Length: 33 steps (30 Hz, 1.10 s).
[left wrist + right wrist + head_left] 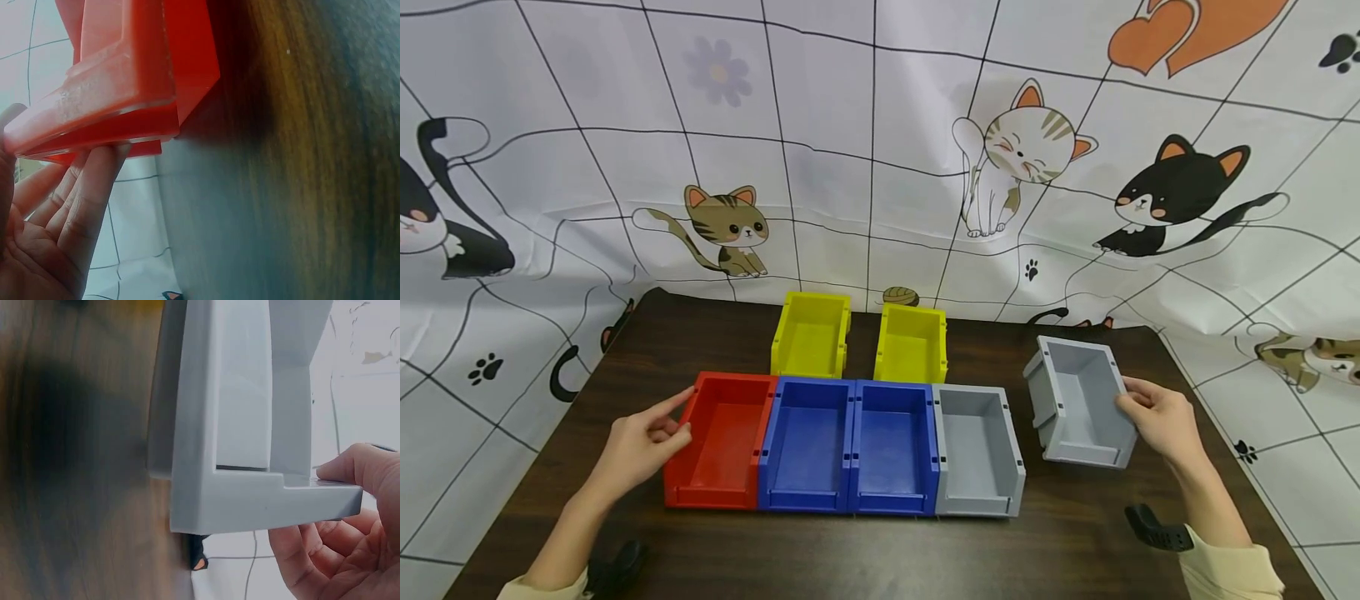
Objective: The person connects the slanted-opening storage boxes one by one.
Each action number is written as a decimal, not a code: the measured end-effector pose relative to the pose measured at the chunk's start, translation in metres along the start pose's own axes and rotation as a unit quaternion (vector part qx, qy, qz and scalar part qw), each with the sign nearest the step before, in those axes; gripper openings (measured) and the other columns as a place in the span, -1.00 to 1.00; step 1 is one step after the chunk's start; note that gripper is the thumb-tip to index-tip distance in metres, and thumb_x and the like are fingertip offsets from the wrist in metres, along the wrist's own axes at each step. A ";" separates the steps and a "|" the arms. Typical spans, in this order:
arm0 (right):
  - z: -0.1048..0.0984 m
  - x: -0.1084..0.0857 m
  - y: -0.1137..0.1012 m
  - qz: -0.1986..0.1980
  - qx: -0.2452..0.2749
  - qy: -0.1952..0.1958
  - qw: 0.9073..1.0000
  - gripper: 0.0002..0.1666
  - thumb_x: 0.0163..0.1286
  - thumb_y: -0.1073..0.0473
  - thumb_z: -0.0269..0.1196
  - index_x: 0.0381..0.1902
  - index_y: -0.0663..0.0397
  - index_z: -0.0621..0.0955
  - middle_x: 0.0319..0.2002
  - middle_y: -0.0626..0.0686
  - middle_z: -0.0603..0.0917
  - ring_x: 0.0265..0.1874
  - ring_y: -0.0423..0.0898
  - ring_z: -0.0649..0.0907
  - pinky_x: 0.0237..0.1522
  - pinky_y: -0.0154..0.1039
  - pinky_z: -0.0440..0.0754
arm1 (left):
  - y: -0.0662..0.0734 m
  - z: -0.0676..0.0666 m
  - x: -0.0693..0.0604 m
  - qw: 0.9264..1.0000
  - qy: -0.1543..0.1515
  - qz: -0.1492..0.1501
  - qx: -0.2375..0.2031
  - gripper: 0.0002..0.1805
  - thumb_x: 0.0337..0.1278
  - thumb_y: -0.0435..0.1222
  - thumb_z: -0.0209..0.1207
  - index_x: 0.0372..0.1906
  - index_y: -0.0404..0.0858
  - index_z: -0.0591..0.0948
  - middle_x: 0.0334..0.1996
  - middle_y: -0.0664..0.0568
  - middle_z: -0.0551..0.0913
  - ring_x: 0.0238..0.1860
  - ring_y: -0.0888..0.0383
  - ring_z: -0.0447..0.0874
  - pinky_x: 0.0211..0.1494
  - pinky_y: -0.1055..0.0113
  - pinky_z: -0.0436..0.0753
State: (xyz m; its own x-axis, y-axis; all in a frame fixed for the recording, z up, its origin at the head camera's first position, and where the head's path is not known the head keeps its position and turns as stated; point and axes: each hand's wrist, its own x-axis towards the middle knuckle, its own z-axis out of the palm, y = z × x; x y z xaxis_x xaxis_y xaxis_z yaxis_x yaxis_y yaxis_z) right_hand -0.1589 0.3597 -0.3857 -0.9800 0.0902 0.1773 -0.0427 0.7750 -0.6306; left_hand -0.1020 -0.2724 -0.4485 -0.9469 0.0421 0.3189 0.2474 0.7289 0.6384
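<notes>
A red bin (722, 442) stands at the left end of a row, beside two blue bins (810, 446) and a grey bin (977, 446). My left hand (643, 439) pinches the red bin's left wall; the left wrist view shows the thumb on one side and the fingers (94, 194) on the other. At the right, a second grey bin (1084, 404) is tilted and held apart from the row. My right hand (1161, 417) grips its right wall, thumb inside and fingers (290, 556) outside, as the right wrist view shows.
Two yellow bins (812, 333) stand behind the row, a gap between them. The dark wooden table (820, 554) ends at a white cloth (820, 192) printed with cats and grid lines. A black strap (1157, 529) is at my right wrist.
</notes>
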 end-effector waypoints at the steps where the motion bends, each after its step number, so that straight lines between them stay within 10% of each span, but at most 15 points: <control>1: 0.000 -0.003 -0.002 -0.002 0.001 -0.003 1.000 -0.58 0.26 0.30 0.13 0.01 0.51 0.54 -0.40 0.23 0.70 -0.60 -0.44 0.53 -0.59 -0.46 0.49 | 0.000 0.000 0.000 1.000 0.001 0.002 0.000 -0.47 -0.07 -0.49 0.21 0.14 -0.38 0.53 -0.63 0.03 0.54 -0.71 0.36 0.39 -0.64 0.45 0.42; 33: 0.011 -0.042 -0.020 -0.014 0.000 -0.041 0.999 -0.60 0.23 0.36 0.16 -0.01 0.54 0.53 -0.37 0.31 0.68 -0.59 -0.34 0.59 -0.60 -0.41 0.54 | 0.001 -0.002 0.002 1.000 -0.008 -0.003 0.009 -0.46 -0.05 -0.49 0.23 0.16 -0.40 0.51 -0.61 0.04 0.53 -0.69 0.38 0.33 -0.63 0.44 0.43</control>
State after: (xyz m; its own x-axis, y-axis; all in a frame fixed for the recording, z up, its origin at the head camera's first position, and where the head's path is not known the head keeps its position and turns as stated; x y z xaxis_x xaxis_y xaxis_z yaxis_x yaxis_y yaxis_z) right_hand -0.1187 0.3339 -0.3890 -0.9911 0.0167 0.1323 -0.0706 0.7759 -0.6269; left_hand -0.1030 -0.2730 -0.4465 -0.9517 0.0481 0.3033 0.2374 0.7418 0.6272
